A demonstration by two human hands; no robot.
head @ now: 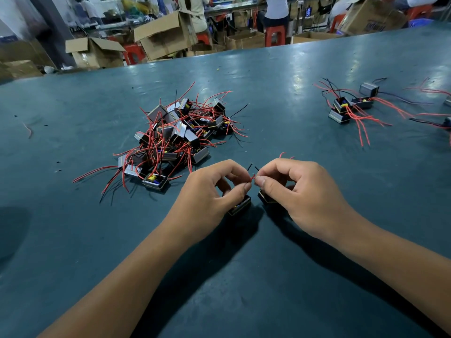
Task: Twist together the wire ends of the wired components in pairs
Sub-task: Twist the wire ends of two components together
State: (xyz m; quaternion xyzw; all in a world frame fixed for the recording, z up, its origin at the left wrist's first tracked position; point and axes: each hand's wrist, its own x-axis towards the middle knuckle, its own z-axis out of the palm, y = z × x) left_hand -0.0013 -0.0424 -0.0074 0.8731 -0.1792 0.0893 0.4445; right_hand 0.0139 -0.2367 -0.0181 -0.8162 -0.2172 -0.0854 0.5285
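Beneath both hands (253,189), two components (240,205) (mostly hidden) show only edges.

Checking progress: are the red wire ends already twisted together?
Cannot tell: both hands pinch the red wire ends, and the fingertips hide the joint.

Left hand (210,191) and right hand (300,189) pinch red wire ends (252,178) together above two components (240,206) on the table (268,289).

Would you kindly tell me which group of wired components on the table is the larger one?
The tangled pile left of centre, just beyond the left hand; the group at far right holds only a few.
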